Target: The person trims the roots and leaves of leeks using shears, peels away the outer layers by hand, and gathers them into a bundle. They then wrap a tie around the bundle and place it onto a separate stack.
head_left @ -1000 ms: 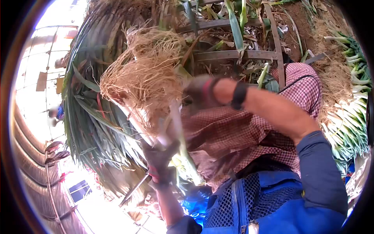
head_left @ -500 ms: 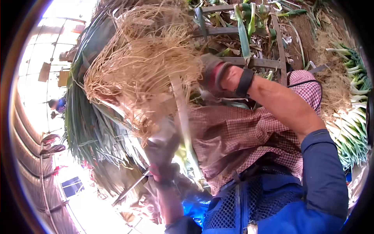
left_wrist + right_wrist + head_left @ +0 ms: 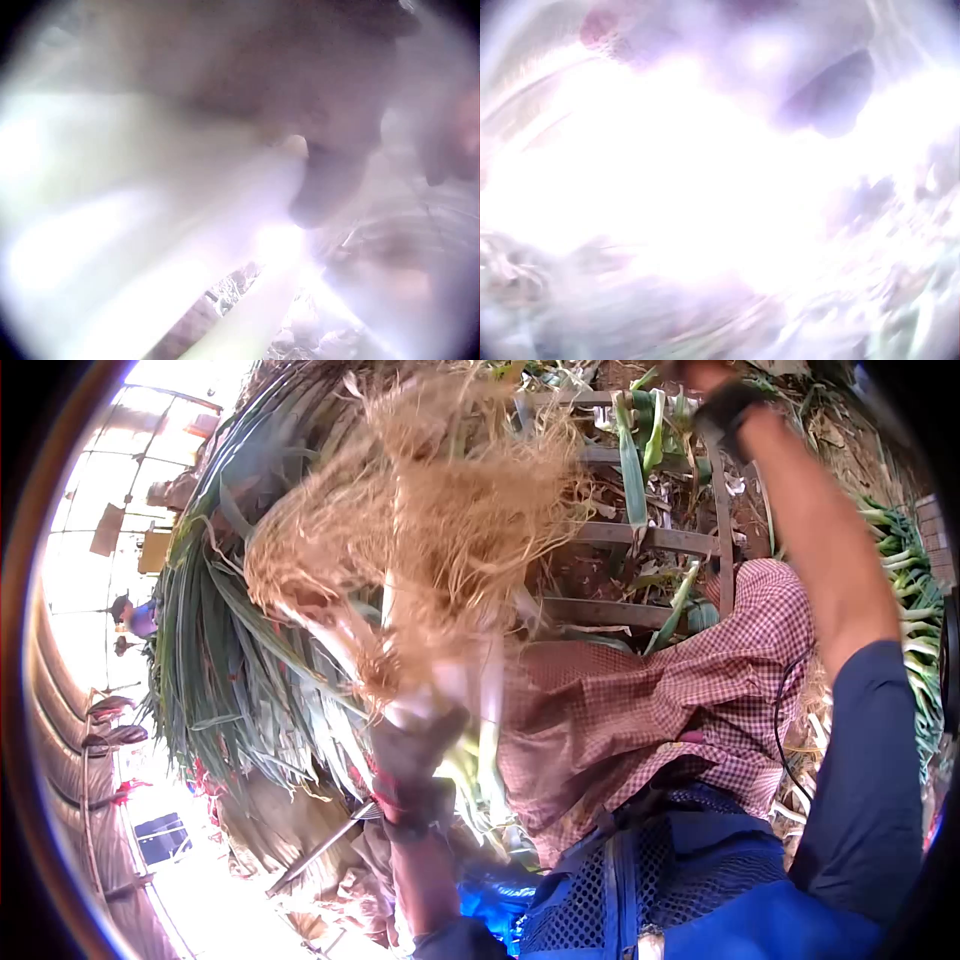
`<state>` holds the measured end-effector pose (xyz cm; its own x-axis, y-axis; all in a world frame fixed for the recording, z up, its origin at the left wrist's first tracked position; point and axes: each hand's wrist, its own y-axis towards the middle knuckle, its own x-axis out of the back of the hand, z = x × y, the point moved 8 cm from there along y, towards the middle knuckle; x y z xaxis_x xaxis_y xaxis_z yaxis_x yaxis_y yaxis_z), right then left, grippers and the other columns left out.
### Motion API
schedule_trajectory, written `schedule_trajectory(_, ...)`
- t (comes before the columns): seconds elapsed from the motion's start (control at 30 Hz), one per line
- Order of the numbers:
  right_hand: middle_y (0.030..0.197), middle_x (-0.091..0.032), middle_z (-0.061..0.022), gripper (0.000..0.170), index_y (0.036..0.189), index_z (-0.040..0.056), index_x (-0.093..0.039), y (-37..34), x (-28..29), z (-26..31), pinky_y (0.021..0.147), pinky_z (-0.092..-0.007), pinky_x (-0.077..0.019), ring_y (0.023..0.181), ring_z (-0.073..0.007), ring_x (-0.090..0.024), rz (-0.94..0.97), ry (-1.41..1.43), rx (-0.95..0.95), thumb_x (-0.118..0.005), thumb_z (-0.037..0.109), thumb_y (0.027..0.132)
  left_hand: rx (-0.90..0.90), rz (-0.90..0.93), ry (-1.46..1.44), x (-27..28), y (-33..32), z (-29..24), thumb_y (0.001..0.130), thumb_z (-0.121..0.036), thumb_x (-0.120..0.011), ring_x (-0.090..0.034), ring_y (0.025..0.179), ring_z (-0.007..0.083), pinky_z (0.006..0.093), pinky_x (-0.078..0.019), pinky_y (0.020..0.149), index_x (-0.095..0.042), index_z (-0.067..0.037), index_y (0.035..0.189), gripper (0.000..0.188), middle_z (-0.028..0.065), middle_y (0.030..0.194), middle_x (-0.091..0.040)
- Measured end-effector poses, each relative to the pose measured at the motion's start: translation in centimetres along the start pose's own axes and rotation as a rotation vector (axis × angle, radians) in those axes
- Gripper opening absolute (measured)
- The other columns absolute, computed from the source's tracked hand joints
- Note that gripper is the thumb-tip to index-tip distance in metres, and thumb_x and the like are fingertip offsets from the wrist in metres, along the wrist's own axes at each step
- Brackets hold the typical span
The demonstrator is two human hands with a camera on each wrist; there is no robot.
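Observation:
In the head view my gloved left hand (image 3: 415, 755) grips white leek stems (image 3: 350, 645) just below a large tangle of tan roots (image 3: 430, 530), which is blurred. The left wrist view shows the dark glove (image 3: 300, 90) curled over pale, overexposed stems (image 3: 112, 247). At the top edge of the head view, my right hand (image 3: 703, 374) is mostly cut off, away from the roots. A dark finger (image 3: 832, 97) appears in the washed-out right wrist view; whether that hand holds anything is unclear.
A heap of long green leek leaves (image 3: 215, 650) lies at the left. Metal bars (image 3: 640, 538) stand over soil and scraps at the upper right. More leeks (image 3: 915, 600) lie at the far right. Checked cloth (image 3: 640, 700) covers my lap. A blade-like strip (image 3: 320, 850) is below left.
My right hand has moved from beside the roots up and right to the top edge. My left hand keeps its grip low on the stems, while the root mass has shifted slightly right.

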<state>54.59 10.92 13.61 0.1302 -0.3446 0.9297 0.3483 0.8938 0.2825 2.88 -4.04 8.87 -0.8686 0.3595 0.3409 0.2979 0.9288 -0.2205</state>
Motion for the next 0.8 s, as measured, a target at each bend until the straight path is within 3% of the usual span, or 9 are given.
schedule_trajectory(0.17, 0.101, -0.079, -0.0160, 0.034, 0.126, 0.0107, -0.074, -2.1, 12.5, 0.6, 0.086, -0.0397, -0.0616, 0.092, -0.0283, -0.077, -0.070, 0.116, 0.076, -0.063, 0.035, 0.104, -0.011, -0.131, -0.114, 1.1, 1.2, 2.6, 0.084, -0.006, -0.085, -0.074, 0.073, 0.0168, 0.0294, -0.0598, 0.062, -0.074, 0.001, 0.109, 0.028, 0.0096, 0.089, -0.077)
schedule_trajectory(0.3, 0.107, -0.079, -0.0118, 0.029, 0.126, 0.0105, -0.075, -12.3, 1.5, 11.1, 0.092, -0.0413, -0.0604, 0.097, -0.0226, -0.075, 0.400, 0.549, 0.614, -0.061, 0.026, 0.106, -0.007, -0.136, -0.148, 0.0, 2.1, 1.4, 0.083, -0.006, -0.084, -0.074, 0.073, 0.0170, 0.0294, -0.0600, 0.062, -0.074, 0.001, 0.109, 0.028, 0.0093, 0.088, -0.077)
schedule_trajectory(0.33, 0.100, -0.078, -0.0101, 0.026, 0.121, 0.0101, -0.076, -15.4, -1.6, 13.2, 0.091, -0.0427, -0.0602, 0.094, -0.0238, -0.074, 0.573, 0.653, 0.555, -0.061, 0.026, 0.107, 0.020, -0.142, -0.143, -0.1, 2.2, 1.1, 0.084, -0.006, -0.084, -0.074, 0.073, 0.0172, 0.0295, -0.0599, 0.062, -0.073, 0.001, 0.109, 0.028, 0.0092, 0.088, -0.077)
schedule_trajectory(0.37, 0.097, -0.077, -0.0107, 0.025, 0.110, 0.0079, -0.076, -17.0, -2.5, 15.3, 0.091, -0.0413, -0.0600, 0.097, -0.0258, -0.075, 0.794, 0.440, 0.387, -0.062, 0.028, 0.105, 0.046, -0.153, -0.141, -0.3, 2.2, 0.9, 0.084, -0.005, -0.083, -0.074, 0.072, 0.0175, 0.0296, -0.0599, 0.062, -0.073, 0.001, 0.110, 0.028, 0.0090, 0.089, -0.077)
schedule_trajectory(0.47, 0.102, -0.077, -0.0119, 0.025, 0.112, 0.0085, -0.074, -20.0, -9.4, 19.1, 0.092, -0.0414, -0.0593, 0.102, -0.0276, -0.074, 0.966, 0.666, 0.280, -0.065, 0.031, 0.103, 0.106, -0.166, -0.109, -0.9, 1.7, 0.1, 0.080, -0.009, -0.079, -0.074, 0.080, 0.0193, 0.0321, -0.0603, 0.076, -0.070, 0.001, 0.115, 0.037, 0.0086, 0.092, -0.075)
schedule_trajectory(0.57, 0.112, -0.074, -0.0148, 0.034, 0.127, 0.0093, -0.068, -20.2, -12.7, 23.9, 0.095, -0.0435, -0.0579, 0.107, -0.0293, -0.072, 0.562, 0.737, 0.742, -0.067, 0.029, 0.100, 0.135, -0.114, -0.088, -1.4, 1.4, -1.4, 0.080, -0.009, -0.081, -0.070, 0.077, 0.0162, 0.0310, -0.0564, 0.074, -0.071, -0.002, 0.114, 0.036, 0.0041, 0.090, -0.072)
schedule_trajectory(0.67, 0.122, -0.072, -0.0132, 0.029, 0.125, 0.0097, -0.068, -17.7, -6.9, 20.4, 0.100, -0.0433, -0.0551, 0.105, -0.0296, -0.069, 0.292, 0.744, 0.477, -0.068, 0.021, 0.098, 0.121, -0.127, 0.024, -0.9, 1.3, -0.4, 0.081, -0.008, -0.082, -0.067, 0.079, 0.0143, 0.0296, -0.0531, 0.073, -0.071, -0.004, 0.113, 0.034, 0.0028, 0.092, -0.072)
schedule_trajectory(0.77, 0.091, -0.076, -0.0126, 0.012, 0.094, 0.0092, -0.080, -5.5, -11.7, 10.8, 0.084, -0.0456, -0.0621, 0.089, -0.0315, -0.076, -0.134, -0.222, 0.457, -0.070, 0.015, 0.089, 0.110, -0.231, 0.077, -1.3, 0.5, -0.2, 0.085, -0.012, -0.086, -0.067, 0.075, 0.0138, 0.0299, -0.0532, 0.069, -0.073, -0.004, 0.114, 0.032, 0.0018, 0.090, -0.074)
schedule_trajectory(0.8, 0.095, -0.077, -0.0137, 0.015, 0.099, 0.0109, -0.080, -4.2, -10.7, 6.7, 0.086, -0.0446, -0.0620, 0.091, -0.0314, -0.076, -0.120, -0.196, 0.357, -0.067, 0.016, 0.093, 0.165, -0.244, 0.134, -1.4, 0.3, -0.7, 0.085, -0.013, -0.086, -0.067, 0.076, 0.0139, 0.0306, -0.0541, 0.069, -0.073, -0.004, 0.115, 0.034, 0.0023, 0.091, -0.074)
